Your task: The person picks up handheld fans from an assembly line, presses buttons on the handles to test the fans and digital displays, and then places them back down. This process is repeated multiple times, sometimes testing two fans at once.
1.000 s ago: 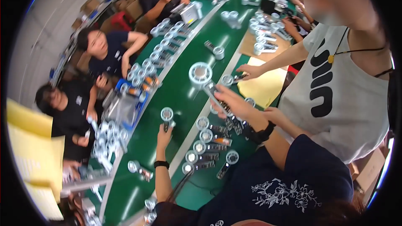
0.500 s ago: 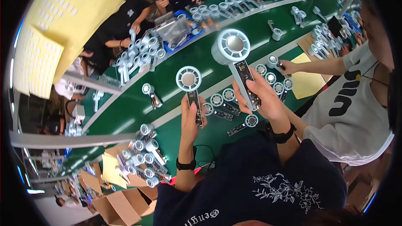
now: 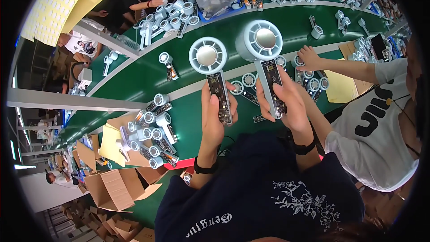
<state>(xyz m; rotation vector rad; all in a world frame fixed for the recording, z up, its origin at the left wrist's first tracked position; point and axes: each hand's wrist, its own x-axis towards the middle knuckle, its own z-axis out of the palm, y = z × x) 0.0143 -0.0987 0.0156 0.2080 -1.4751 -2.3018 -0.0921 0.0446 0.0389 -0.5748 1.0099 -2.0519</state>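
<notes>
My left hand [image 3: 212, 114] is closed around the handle of a pale-blue handheld fan [image 3: 217, 93], its thumb on the bare circuit board. My right hand [image 3: 290, 103] grips a second handheld fan [image 3: 270, 80] the same way, its round head a little higher. Both fans stand upright side by side, with silver discs in their ringed heads and dark boards showing in the open handles. Behind and between my hands, more fans [image 3: 249, 79] lie on the green bench, partly hidden by my fingers.
At left, a pile of fans [image 3: 156, 134] lies beside open cardboard boxes [image 3: 118, 190]. A single fan [image 3: 168, 65] rests on the green conveyor [image 3: 134, 78]. To my right, a co-worker's hand [image 3: 309, 58] reaches over several fans. Across the belt, people handle more fans near a blue tray [image 3: 204, 17].
Both fans have come closer together, and the left one has moved up and to the right. My view has shifted, showing more of the boxes at lower left. The co-worker's hand has moved too.
</notes>
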